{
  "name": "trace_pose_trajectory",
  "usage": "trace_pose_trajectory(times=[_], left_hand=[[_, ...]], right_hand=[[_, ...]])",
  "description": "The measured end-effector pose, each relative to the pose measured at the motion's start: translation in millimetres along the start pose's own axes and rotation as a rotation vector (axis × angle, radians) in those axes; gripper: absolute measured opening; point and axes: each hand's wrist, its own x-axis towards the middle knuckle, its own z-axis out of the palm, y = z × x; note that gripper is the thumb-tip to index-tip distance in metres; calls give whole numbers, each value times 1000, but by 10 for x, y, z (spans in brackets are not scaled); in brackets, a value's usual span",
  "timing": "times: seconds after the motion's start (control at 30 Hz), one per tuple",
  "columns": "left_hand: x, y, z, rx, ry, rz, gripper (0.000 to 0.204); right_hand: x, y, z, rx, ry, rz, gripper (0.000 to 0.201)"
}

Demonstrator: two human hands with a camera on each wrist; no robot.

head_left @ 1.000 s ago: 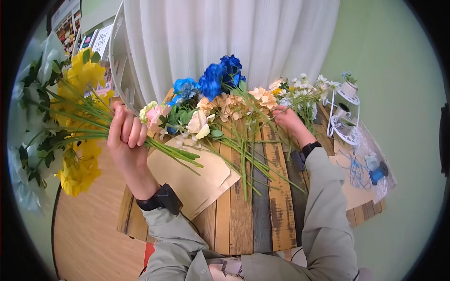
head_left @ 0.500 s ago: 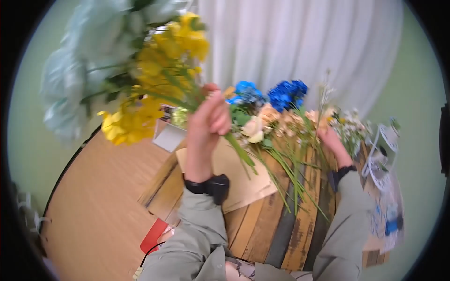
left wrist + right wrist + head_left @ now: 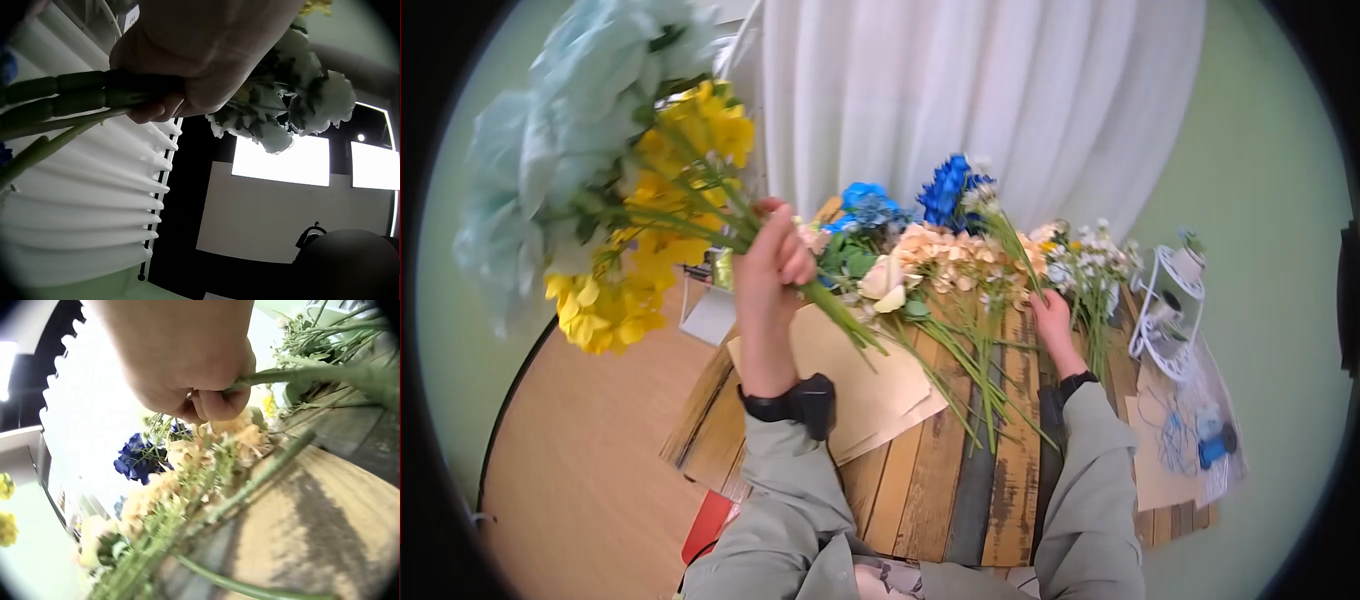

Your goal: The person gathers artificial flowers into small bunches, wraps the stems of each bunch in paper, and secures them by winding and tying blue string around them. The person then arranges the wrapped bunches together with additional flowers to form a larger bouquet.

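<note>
My left hand [image 3: 770, 285] grips a bunch of green stems, held up over the left part of the table. Large pale mint flowers [image 3: 550, 170] and yellow flowers [image 3: 695, 195] spread from the bunch to the upper left; its cut stem ends [image 3: 845, 315] point down right. In the left wrist view the fingers curl round the thick stems [image 3: 59, 94]. At the right, my right hand [image 3: 1055, 325] pinches the green stem of a white-flowered sprig [image 3: 1012, 243], raised in front of peach flowers [image 3: 950, 250]. The right wrist view shows that stem [image 3: 312, 375] running out from the fist.
Blue flowers [image 3: 950, 190], a cream rose [image 3: 887, 280] and small white flowers [image 3: 1100, 250] lie along the back of the plank table [image 3: 920, 480]. Brown paper sheets [image 3: 850, 385] lie left. A white stand [image 3: 1170, 320] and blue spool [image 3: 1215, 445] are at the right.
My right hand has drawn the white-flowered sprig up from among the flowers and brought it toward the left, heads upward. The bunch in my left hand has risen and tilted. The head view shifted.
</note>
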Motion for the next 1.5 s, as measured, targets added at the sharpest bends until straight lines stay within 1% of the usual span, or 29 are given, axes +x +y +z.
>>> trace_pose_trajectory(times=[0.03,0.1,0.13,0.2,0.3,0.37,0.43,0.47,0.53,0.57,0.6,0.67,0.7,0.73,0.8,0.83,0.9,0.93,1.0,1.03,1.1,1.13,1.17,1.2,1.27,1.3,1.4,1.43,1.5], left_hand=[[8,15,6,-5,-16,-19,11],[16,35,-10,18,-48,22,7],[18,46,-9,13,-54,7,7],[15,37,-7,-13,2,-6,4],[30,12,-38,-25,-61,13,4],[13,8,-21,-36,-85,-5,4],[-7,8,8,-44,-114,-1,5],[-8,3,6,-48,-130,-22,5],[-6,-16,-26,-51,-91,-17,7],[-7,-17,-36,-30,-65,-22,8],[-1,-21,-56,-40,-104,-10,8],[11,-19,-57,-26,-133,9,8],[8,-17,-32,-30,-140,-1,8],[9,-13,-6,-16,-127,13,8],[5,-28,5,-2,-114,21,8],[12,-26,-1,1,-131,21,8],[12,-17,10,-1,-155,30,8],[1,-9,21,2,-149,29,8],[5,-13,37,6,-142,26,7],[16,-22,28,1,-153,31,7],[36,-47,20,-5,-162,25,7],[41,-55,20,-1,-174,30,7],[39,-70,19,4,-185,37,7],[28,-89,20,1,-183,36,7],[13,-106,34,-10,-174,30,8],[13,-118,44,-13,-173,35,8],[-5,-157,100,-15,-184,4,8],[-22,-170,131,-20,-177,-13,8],[-52,-201,163,-20,-147,-37,7]], right_hand=[[35,-135,-100,-10,16,18,25],[48,-448,-316,564,-126,329,24],[44,-557,-372,558,-115,340,24],[35,-685,-470,708,-87,418,24],[25,-631,-485,693,-119,409,25],[58,-433,-393,689,-129,429,27],[93,-265,-302,483,-276,376,35],[61,-200,-344,481,-254,392,35],[-40,-84,-474,-731,-172,87,45],[-140,-223,-600,-955,-254,253,48],[-196,-168,-684,-964,-245,275,48],[-298,48,-732,-879,-313,719,46],[-325,293,-747,-838,-280,654,42],[-327,419,-790,-841,-276,663,42],[-342,609,-867,-799,-194,544,37],[-381,752,-888,-799,-192,549,37],[-421,1017,-958,-383,321,184,33],[-352,1102,-1024,-384,326,179,33],[-203,1202,-1135,105,443,217,41],[-201,860,-1240,442,421,308,45],[-202,520,-1430,507,414,319,45],[-191,426,-1492,576,405,324,45],[-174,385,-1513,584,417,326,38],[-189,342,-1563,580,415,326,38],[-175,298,-1655,808,286,330,29],[-179,272,-1660,839,265,322,21],[-269,201,-1605,883,212,327,17],[-295,178,-1566,892,208,331,22],[-369,24,-1519,914,183,325,23]])
